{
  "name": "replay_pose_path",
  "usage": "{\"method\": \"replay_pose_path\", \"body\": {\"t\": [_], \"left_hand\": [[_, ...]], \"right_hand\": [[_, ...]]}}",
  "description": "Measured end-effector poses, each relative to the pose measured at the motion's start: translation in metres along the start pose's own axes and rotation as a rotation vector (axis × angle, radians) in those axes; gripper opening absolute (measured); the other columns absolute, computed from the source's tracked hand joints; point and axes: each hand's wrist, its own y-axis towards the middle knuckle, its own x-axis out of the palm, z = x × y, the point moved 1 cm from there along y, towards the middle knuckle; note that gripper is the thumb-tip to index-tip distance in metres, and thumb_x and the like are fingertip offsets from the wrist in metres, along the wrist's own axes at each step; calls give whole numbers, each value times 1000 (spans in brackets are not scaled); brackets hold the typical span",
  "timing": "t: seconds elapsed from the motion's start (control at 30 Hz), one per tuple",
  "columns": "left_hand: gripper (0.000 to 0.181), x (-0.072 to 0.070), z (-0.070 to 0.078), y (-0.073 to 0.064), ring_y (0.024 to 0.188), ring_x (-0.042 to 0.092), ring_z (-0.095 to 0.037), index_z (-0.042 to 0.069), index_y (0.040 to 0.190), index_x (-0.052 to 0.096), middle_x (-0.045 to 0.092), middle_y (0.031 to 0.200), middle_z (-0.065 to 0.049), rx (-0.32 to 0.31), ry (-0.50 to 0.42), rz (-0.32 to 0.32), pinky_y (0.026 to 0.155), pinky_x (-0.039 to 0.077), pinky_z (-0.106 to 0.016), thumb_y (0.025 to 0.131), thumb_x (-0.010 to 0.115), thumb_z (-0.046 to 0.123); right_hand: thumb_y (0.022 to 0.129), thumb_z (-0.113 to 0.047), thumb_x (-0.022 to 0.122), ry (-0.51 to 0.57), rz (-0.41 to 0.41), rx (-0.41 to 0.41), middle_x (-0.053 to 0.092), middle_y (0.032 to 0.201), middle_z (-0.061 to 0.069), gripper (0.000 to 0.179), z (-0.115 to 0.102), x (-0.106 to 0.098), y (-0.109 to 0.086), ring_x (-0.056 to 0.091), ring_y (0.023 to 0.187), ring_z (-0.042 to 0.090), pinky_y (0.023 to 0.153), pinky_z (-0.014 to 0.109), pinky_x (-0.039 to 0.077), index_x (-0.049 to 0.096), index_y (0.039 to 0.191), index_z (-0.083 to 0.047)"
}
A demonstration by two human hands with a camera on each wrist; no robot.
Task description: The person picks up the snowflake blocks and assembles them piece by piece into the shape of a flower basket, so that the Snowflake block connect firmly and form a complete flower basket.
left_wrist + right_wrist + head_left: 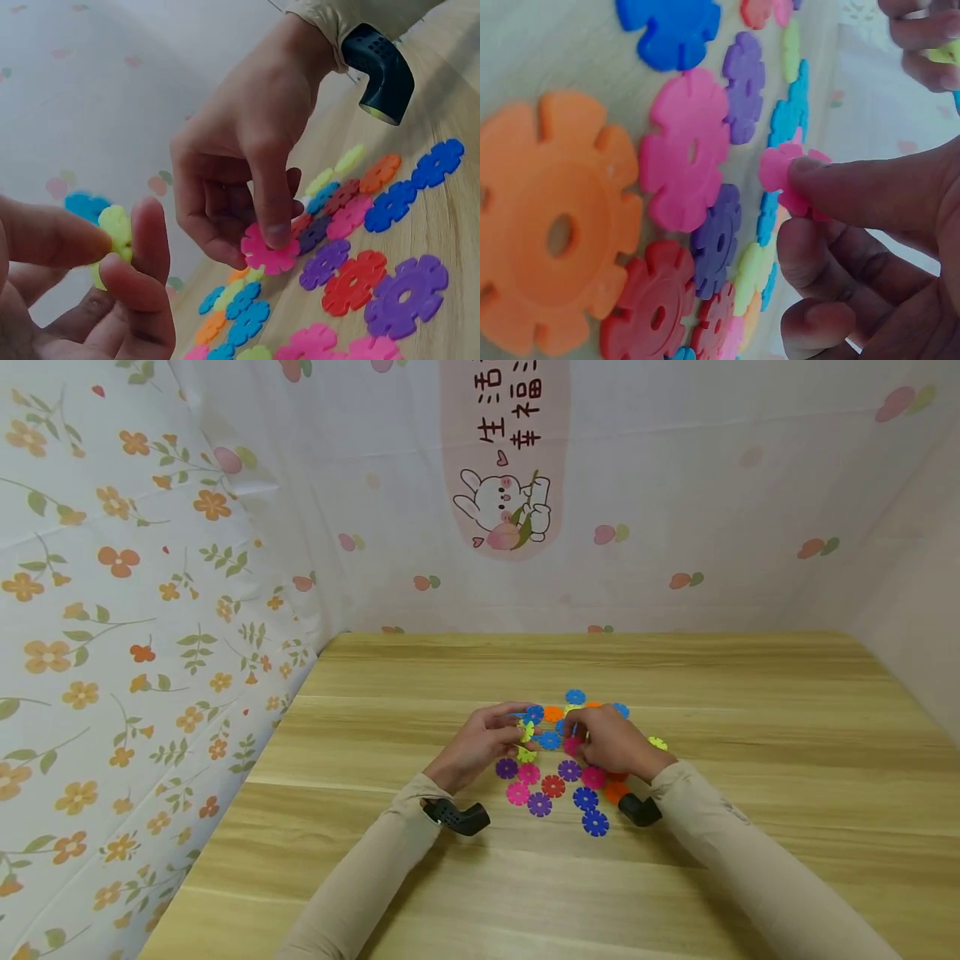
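My left hand (pixel 476 745) is raised over the table and pinches a yellow-green notched plastic disc (pixel 118 234) between thumb and fingers. A blue disc (pixel 85 204) shows right behind it; whether the two are joined I cannot tell. To its right, my right hand (pixel 613 740) holds a pink notched disc (pixel 784 174) between thumb and index finger, just above the spread of discs. The pink and yellow-green discs are apart. Beneath the hands lie several more flower-shaped discs, among them a purple one (pixel 407 296), a red one (pixel 354 283) and an orange one (pixel 559 225).
The discs lie on a wood-grain table (pixel 375 710), some hidden under the right hand. Two dark blue discs (pixel 596 822) are nearest the front. A black wrist device (pixel 459 817) sits at the left cuff. Printed cloth (pixel 337 527) hangs behind the table and at the left.
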Motion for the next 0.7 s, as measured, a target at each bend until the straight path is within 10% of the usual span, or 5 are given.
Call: {"method": "replay_pose_path", "body": {"t": [0.2,0.7], "left_hand": [[38,4,-1,1,93,67,-12,2,142,54,55,132,-27,-26,-48,-13,78,50,-20,106,45,11],[34,9,-4,6,90,70,-9,-5,128,62,62,103,1,-16,-78,41,104,53,-42,107,47,18]], "right_hand": [[87,0,71,112,69,35,71,85,6,11,-2,-8,-8,58,72,14,67,27,51,75,95,-7],[93,-9,70,524,221,134,71,82,23,14,-15,-17,-16,65,60,37,49,30,49,72,106,-4]]}}
